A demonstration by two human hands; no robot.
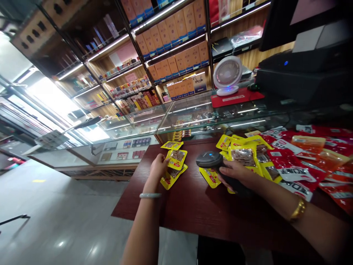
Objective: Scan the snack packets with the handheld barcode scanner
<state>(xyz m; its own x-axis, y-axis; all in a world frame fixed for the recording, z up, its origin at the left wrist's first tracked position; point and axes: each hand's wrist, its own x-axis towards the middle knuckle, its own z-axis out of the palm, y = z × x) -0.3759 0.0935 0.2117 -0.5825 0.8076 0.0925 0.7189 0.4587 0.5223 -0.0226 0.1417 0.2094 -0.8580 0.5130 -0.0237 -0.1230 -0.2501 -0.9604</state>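
Observation:
My left hand pinches the edge of a yellow snack packet with a clear window. Beneath it lies another yellow packet, and one more sits just behind. My right hand is wrapped around the handle of a black barcode scanner with a blue light on top. The scanner's head points left, toward the packet in my left hand. Around and under my right hand spreads a pile of yellow packets, partly hidden by the hand and scanner.
Red and orange packets heap on the right of the dark red table. Behind it runs a glass display counter with a white fan on a red mat. A black monitor stands at upper right. Stocked shelves line the wall.

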